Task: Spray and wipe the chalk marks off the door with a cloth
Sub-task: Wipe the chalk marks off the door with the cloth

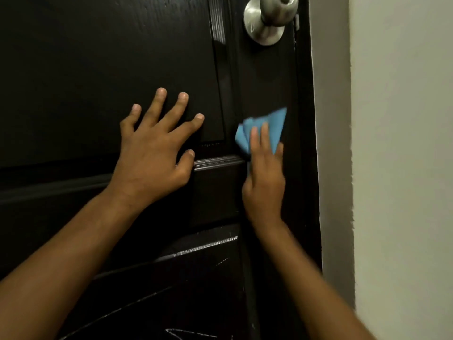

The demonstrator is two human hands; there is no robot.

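Observation:
A black panelled door [98, 57] fills most of the head view. My left hand [154, 153] lies flat on its middle panel with the fingers spread. My right hand [264, 177] presses a folded blue cloth [272, 123] against the door's right stile, below the knob, with straight fingers on the cloth. The right hand and cloth are blurred. White chalk marks [191, 333] show on the lower panel, with fainter chalk lines [208, 246] along the moulding above them. No spray bottle is in view.
A round brushed-metal door knob [269, 18] sits at the top right of the door. To the right runs the door frame edge, then a pale wall [397, 143].

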